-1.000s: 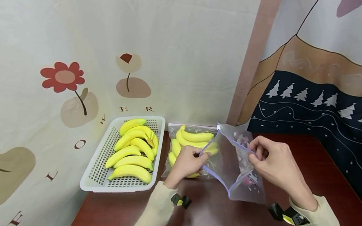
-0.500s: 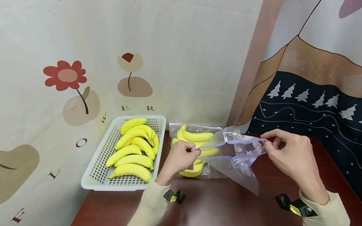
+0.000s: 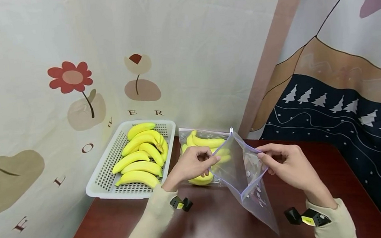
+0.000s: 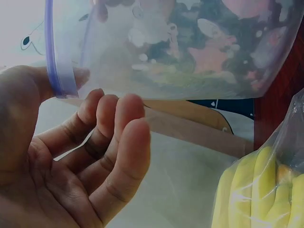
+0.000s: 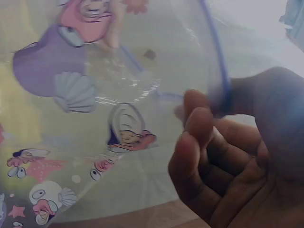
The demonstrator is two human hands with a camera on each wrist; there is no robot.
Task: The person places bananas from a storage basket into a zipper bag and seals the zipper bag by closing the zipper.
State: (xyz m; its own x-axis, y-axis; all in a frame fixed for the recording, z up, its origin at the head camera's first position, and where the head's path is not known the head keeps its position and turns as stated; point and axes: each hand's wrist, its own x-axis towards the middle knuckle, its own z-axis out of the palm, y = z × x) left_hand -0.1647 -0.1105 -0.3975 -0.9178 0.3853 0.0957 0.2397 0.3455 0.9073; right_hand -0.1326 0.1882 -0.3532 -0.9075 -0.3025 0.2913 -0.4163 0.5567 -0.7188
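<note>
A clear zip bag (image 3: 232,168) with a purple zip rim hangs between both hands, its mouth spread apart. My left hand (image 3: 194,164) pinches the left side of the rim between thumb and forefinger; the left wrist view shows its other fingers loosely bent below the rim. On the opposite side, my right hand (image 3: 286,163) pinches the rim. Printed sea creatures and shells (image 5: 126,128) cover one face of this bag. Behind it on the table lies another clear bag of bananas (image 3: 206,144), partly hidden by my left hand and the held bag.
A white perforated basket (image 3: 99,193) with several bananas (image 3: 138,160) stands at the left on the red-brown table (image 3: 202,222). A curtain with printed flowers (image 3: 73,77) rises behind the table. Dark cloth with printed trees (image 3: 339,137) hangs along the right side.
The bag's mouth went from spread to pulled long and narrow, then spread again. My right hand moved out to the right and came back left; both hands keep their pinch.
</note>
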